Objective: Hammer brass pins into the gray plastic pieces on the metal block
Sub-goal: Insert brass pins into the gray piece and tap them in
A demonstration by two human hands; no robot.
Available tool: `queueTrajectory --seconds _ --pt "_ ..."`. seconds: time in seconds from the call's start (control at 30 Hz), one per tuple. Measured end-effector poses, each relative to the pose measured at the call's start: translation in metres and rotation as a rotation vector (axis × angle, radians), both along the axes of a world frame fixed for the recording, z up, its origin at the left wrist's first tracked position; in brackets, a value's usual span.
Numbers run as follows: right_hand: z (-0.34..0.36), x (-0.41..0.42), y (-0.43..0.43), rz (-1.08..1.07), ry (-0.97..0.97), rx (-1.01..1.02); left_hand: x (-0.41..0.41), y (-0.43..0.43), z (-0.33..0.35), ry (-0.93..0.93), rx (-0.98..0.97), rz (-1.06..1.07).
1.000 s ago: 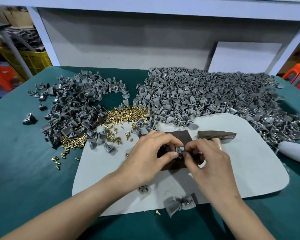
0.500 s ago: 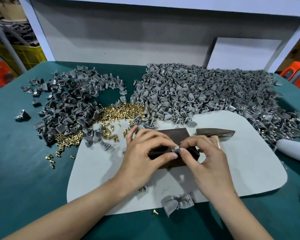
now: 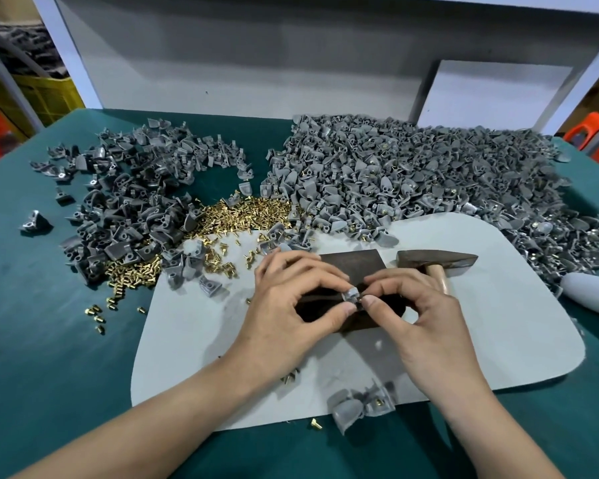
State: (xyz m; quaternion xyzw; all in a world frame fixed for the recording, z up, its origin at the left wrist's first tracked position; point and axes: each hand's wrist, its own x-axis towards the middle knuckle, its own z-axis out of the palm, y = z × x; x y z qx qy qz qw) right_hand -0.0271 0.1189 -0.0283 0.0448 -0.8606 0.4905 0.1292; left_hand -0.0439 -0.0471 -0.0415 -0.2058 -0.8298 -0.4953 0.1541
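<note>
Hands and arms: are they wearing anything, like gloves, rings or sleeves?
No. The left hand and right hand are bare: no gloves, no rings, and the fingernails are short and unpainted. The left forearm and right forearm are bare too, with no sleeve, watch or bracelet showing up to the picture's edge.

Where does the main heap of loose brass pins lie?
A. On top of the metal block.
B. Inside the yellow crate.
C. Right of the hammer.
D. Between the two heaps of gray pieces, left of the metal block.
D: the brass pins fill the gap between the darker gray heap and the lighter gray heap, beyond and left of the metal block.
</note>
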Motion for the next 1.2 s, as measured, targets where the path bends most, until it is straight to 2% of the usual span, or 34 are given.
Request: queueTrajectory --seconds 0.27,0.37,0.73,0.9,1.03,1.2 --pt "0.001 -0.001 0.003 -0.011 -0.02 -0.088 -0.005 0.0 0.002 -0.129 0.139 0.027" --pt "0.002 -0.001 0.001 -0.009 -0.09 -0.199 -0.007 -0.001 0.0 -0.147 0.127 0.015" --pt "-0.002 -0.001 0.004 0.087 -0.206 -0.356 -0.007 -0.007 -0.002 -0.158 0.116 -0.064" --pt "0.002 0.002 0.0 0.075 -0.202 -0.337 -0.007 -0.008 -0.002 -0.174 0.086 -0.063" --pt "0.003 0.005 -0.004 0.034 -0.128 -0.213 -0.006 -0.007 -0.003 -0.175 0.077 -0.049" --pt "0.002 0.006 -0.007 -0.019 -0.092 -0.21 -0.006 -0.006 -0.002 -0.17 0.07 -0.052"
